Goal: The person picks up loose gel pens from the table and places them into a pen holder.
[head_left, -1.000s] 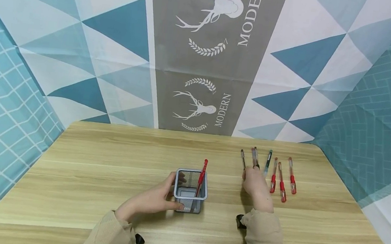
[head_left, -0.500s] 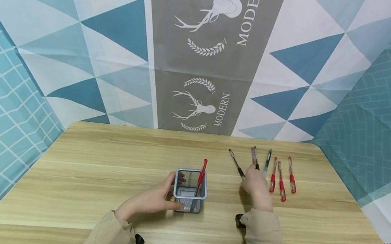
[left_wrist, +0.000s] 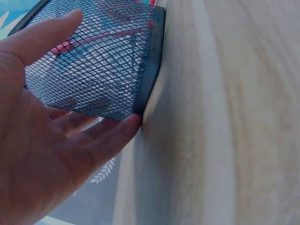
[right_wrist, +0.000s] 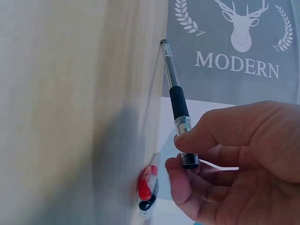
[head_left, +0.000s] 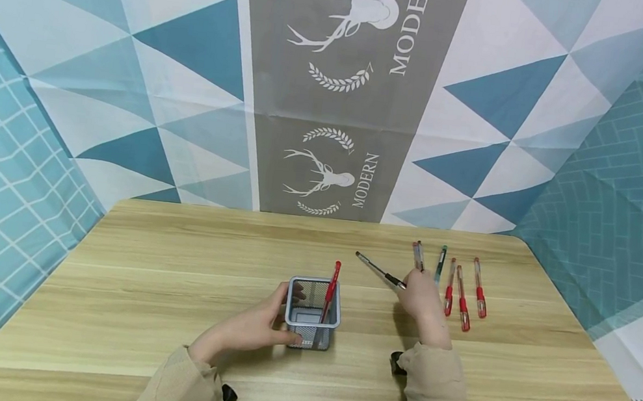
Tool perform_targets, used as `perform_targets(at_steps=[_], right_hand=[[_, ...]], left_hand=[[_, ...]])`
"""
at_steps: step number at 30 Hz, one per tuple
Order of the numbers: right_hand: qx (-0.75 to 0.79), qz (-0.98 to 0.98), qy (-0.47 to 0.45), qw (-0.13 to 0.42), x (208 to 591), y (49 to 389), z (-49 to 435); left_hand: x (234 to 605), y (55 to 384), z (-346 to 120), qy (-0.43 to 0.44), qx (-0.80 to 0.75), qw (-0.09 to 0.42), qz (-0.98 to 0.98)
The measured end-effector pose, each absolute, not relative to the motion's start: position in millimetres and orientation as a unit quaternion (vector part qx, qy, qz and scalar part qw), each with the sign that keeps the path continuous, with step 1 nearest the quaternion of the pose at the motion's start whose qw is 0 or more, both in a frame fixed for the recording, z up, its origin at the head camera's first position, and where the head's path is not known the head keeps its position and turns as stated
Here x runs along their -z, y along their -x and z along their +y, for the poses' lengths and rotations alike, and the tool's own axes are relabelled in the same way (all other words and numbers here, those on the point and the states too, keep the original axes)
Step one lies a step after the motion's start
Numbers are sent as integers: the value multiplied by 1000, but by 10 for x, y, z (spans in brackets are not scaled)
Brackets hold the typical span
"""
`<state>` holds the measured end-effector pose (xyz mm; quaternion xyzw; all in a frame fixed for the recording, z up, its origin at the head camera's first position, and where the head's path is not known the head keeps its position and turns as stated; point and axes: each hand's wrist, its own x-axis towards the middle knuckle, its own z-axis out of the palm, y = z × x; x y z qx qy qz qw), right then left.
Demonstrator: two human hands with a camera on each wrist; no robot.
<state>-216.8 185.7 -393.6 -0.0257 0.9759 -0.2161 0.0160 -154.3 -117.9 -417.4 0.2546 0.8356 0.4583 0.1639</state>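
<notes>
Pinching the black pen [right_wrist: 178, 101] near its capped end, the right hand [head_left: 425, 299] has its thumb on the clear part, with fingertips closed in from the other side. The pen slants away toward the middle of the table [head_left: 171, 289], its far end pointing left and away from the person; whether that end touches the wood, I cannot tell. It should be light and stiff, with little risk of breaking; the smooth plastic where the thumb sits may twist or slide, while the dark ribbed grip farther along looks less slippery, though a hold nearer the middle would likely balance better. The left hand [head_left: 255, 325] grasps the mesh cup [head_left: 313, 324] from its left side, thumb along the near wall, other fingers curled round behind, one fingertip down at the base. The cup stands upright on the table, probably light enough to skid or tip if knocked, so a low hold at the walls suits it; thin mesh could flex under a hard squeeze. Inside, a red pen [head_left: 330, 296] leans at the right, rising above the rim. Beyond the right hand lie more pens, including a green pen [head_left: 441, 262] and red ones.
</notes>
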Motion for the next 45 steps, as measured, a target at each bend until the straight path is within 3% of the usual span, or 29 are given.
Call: perform_targets(at_steps=[45], right_hand=[[364, 910, 49, -195, 3487, 1967, 1704]], left_hand=[[4187, 1546, -1175, -260, -454, 155, 838]])
